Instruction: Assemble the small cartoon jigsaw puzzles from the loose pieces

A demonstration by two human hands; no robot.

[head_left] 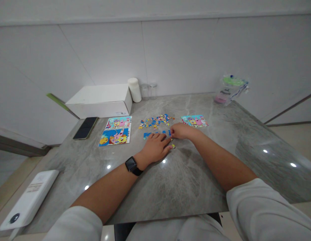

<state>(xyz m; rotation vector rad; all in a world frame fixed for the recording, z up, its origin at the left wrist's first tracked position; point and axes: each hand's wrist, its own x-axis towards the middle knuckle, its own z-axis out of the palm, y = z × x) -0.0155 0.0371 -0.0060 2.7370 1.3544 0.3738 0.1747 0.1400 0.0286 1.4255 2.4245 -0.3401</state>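
My left hand (pixel 156 147) lies flat with its fingers stretched over a few joined blue puzzle pieces (pixel 146 135), hiding part of them. Close by, my right hand (pixel 181 130) is closed in a pinch on a small blue puzzle piece (pixel 170 133) at the right end of the joined strip. A yellowish puzzle piece (pixel 173 146) shows beside my left thumb. Beyond both hands is a spread of loose puzzle pieces (pixel 155 122). One cartoon picture card (pixel 195 121) lies past my right wrist, and a larger cartoon picture sheet (pixel 115 131) is to the left.
On the grey table (pixel 170 187) are a phone (pixel 85 128), a white device (pixel 30 201) and a white box (pixel 100 100). A white bottle (pixel 134 90) and two clear jars (pixel 148 91) stand by the wall. A plastic bag (pixel 230 90) sits at the back right.
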